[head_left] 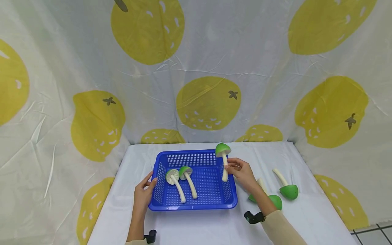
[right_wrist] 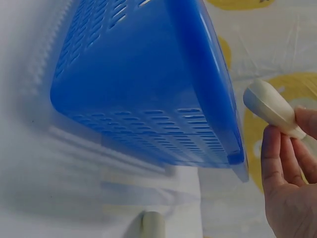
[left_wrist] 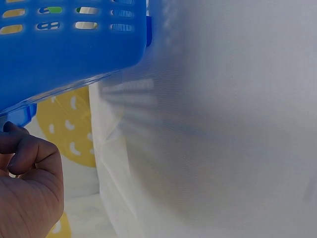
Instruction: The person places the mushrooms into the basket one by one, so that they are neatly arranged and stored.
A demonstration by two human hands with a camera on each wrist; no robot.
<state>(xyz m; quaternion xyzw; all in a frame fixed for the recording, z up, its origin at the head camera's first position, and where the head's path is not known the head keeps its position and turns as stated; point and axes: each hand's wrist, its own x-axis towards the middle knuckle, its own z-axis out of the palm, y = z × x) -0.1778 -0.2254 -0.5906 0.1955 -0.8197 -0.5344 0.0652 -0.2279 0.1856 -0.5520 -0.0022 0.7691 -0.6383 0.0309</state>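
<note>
A blue plastic basket (head_left: 193, 207) with slotted walls stands on the white-covered table. My left hand (head_left: 144, 195) holds its left rim, the thumb at the edge. In the left wrist view the fingers of that hand (left_wrist: 32, 178) are curled by the rim. Above the basket's right side, my right hand (head_left: 243, 175) pinches a toy mushroom (head_left: 225, 166) by its white stem, green cap up. The stem's rounded lower end (right_wrist: 267, 101) shows in the right wrist view. Two more green-capped mushrooms, one (head_left: 178, 187) left of the other (head_left: 191, 185), lie inside the basket's left half.
Right of the basket lie several loose mushrooms: one (head_left: 289, 192) farther right, another (head_left: 275, 202) partly behind the right forearm. A lemon-print curtain (head_left: 208, 102) surrounds the table (head_left: 196, 228) at the back and sides. Tiled floor (head_left: 372, 236) shows at the lower right.
</note>
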